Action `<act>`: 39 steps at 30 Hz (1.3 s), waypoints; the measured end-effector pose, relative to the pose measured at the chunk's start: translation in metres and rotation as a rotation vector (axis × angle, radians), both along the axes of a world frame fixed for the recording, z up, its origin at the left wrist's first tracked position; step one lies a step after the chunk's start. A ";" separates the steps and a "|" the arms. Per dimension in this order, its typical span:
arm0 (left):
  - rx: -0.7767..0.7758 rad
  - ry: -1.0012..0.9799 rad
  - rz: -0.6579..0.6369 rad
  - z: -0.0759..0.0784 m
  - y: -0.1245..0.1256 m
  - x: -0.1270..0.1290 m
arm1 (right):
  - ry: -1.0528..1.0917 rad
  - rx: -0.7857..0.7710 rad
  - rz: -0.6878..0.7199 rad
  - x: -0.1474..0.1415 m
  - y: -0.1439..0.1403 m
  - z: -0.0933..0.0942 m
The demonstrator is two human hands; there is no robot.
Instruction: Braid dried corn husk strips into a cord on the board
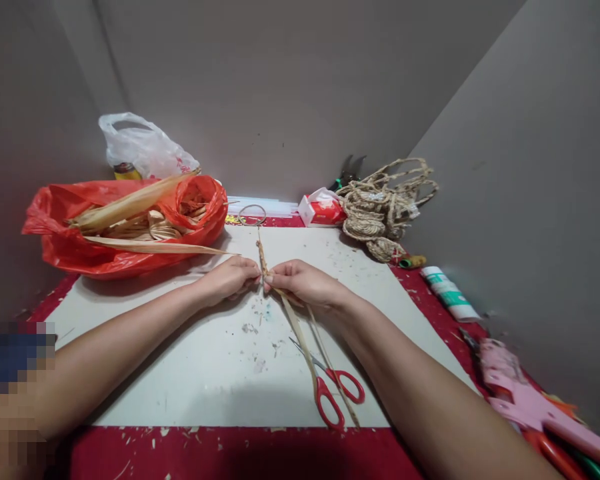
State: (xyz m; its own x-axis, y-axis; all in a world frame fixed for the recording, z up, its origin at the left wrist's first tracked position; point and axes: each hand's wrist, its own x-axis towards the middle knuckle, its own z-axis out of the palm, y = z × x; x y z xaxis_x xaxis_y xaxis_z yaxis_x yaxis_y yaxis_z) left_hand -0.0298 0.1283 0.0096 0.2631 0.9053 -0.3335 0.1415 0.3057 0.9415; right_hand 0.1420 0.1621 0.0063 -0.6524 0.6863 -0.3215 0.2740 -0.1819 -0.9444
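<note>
My left hand (229,279) and right hand (300,280) both pinch the twisted husk cord (261,257) (loose strips trailing over the red scissors (333,390)).

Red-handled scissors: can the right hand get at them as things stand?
Probably yes. The red-handled scissors lie uncovered on the white board beside the right forearm, but the right hand is pinching the twisted husk cord and must let go first.
</note>
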 end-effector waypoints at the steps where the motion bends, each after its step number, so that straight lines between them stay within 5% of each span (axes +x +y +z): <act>1: -0.035 -0.025 0.009 0.000 0.000 0.001 | -0.039 0.047 0.002 0.000 0.000 0.001; 13: -0.046 0.082 0.092 -0.001 -0.004 0.015 | -0.401 0.624 0.017 -0.004 -0.009 0.004; 22: 0.002 0.105 0.111 -0.005 -0.004 0.019 | -0.576 0.683 0.098 0.003 -0.014 0.030; 35: -0.073 -0.171 0.078 -0.003 -0.008 0.012 | -0.885 0.876 0.077 -0.023 -0.050 0.017; 39: -0.038 -0.124 0.074 -0.007 -0.009 0.012 | -0.798 0.876 0.229 -0.028 -0.069 0.030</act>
State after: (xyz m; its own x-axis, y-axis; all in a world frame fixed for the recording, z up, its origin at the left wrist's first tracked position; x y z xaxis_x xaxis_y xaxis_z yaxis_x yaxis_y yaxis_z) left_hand -0.0173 0.1188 0.0028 0.2378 0.9110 -0.3370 0.0007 0.3467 0.9380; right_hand 0.1142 0.0929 0.0359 -0.6172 0.7676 -0.1728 0.7787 0.5646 -0.2734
